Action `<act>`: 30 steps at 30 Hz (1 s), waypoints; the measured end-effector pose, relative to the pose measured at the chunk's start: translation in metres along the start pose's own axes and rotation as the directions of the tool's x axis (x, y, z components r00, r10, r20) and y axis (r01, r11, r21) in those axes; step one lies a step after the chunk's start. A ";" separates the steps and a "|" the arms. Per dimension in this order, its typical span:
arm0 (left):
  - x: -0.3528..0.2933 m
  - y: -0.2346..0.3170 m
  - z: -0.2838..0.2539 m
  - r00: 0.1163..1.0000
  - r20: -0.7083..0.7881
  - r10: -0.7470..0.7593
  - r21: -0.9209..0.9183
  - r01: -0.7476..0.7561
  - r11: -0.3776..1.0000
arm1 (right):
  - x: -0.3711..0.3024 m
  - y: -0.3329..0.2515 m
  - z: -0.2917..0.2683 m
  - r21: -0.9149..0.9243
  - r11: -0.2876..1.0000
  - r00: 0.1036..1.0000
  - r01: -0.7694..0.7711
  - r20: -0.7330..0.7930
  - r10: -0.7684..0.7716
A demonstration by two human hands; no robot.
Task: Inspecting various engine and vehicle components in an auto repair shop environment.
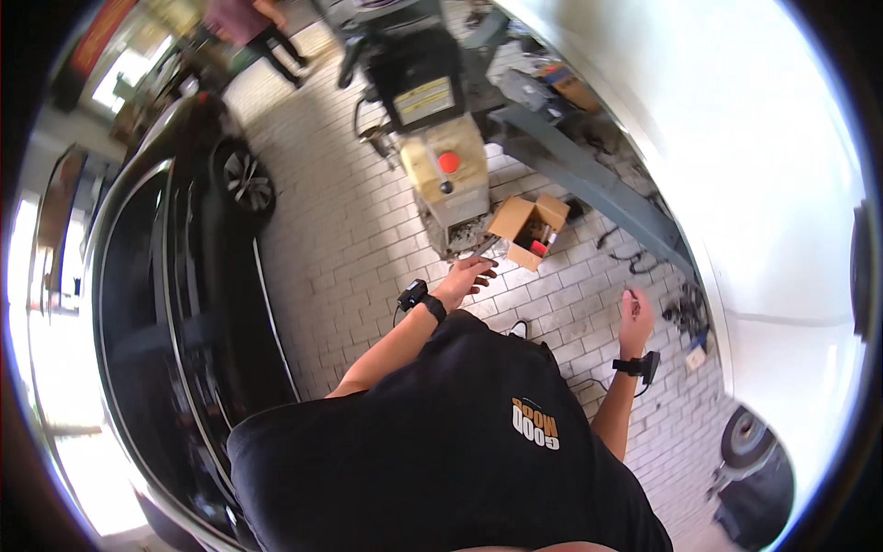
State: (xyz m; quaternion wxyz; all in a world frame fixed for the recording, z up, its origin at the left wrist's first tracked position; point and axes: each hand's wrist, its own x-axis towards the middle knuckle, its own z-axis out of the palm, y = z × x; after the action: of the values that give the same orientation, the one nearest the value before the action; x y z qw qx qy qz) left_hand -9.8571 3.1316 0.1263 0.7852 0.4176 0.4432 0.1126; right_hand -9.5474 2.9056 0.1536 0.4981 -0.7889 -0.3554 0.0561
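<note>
My left hand [467,279] is held out in front of me, palm partly down, its fingers loosely bent and apart. I see nothing held in it. Just beyond its fingertips a thin grey bar [486,246] lies between the machine's base and an open cardboard box [513,221]. Inside the box are small parts, among them a red piece [538,247]. My right hand [635,320] is raised off to the right, its fingers curled toward the palm; whatever may be inside is hidden. Both wrists wear black straps with small devices.
A yellowed machine [451,161] with a red button and black lever stands ahead. From it a grey lift arm [589,184] slants under a white vehicle [782,184] at right. At left is a black car [198,276]. A person [253,28] stands far off on the brick-patterned floor [322,193].
</note>
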 end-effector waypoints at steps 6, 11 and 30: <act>0.049 -0.002 -0.022 0.956 0.244 -0.161 0.175 0.120 0.977 | -0.077 -0.046 -0.028 -0.024 0.969 0.926 -0.245 -0.301 0.227; 0.067 -0.018 -0.048 0.857 0.389 -0.339 0.338 0.210 0.917 | -0.209 -0.103 -0.035 -0.073 0.880 0.741 -0.469 -0.574 0.348; -0.073 -0.160 0.079 0.380 0.573 -0.726 0.801 -0.072 0.594 | -0.608 -0.294 0.042 0.167 0.516 -0.006 -0.840 -0.954 0.300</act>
State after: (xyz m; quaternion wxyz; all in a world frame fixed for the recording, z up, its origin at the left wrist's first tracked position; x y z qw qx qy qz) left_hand -9.8682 2.9479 0.0693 0.6631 0.5717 0.0618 -0.4791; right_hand -10.1648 2.6359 0.2141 0.3178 -0.8270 0.3709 -0.2786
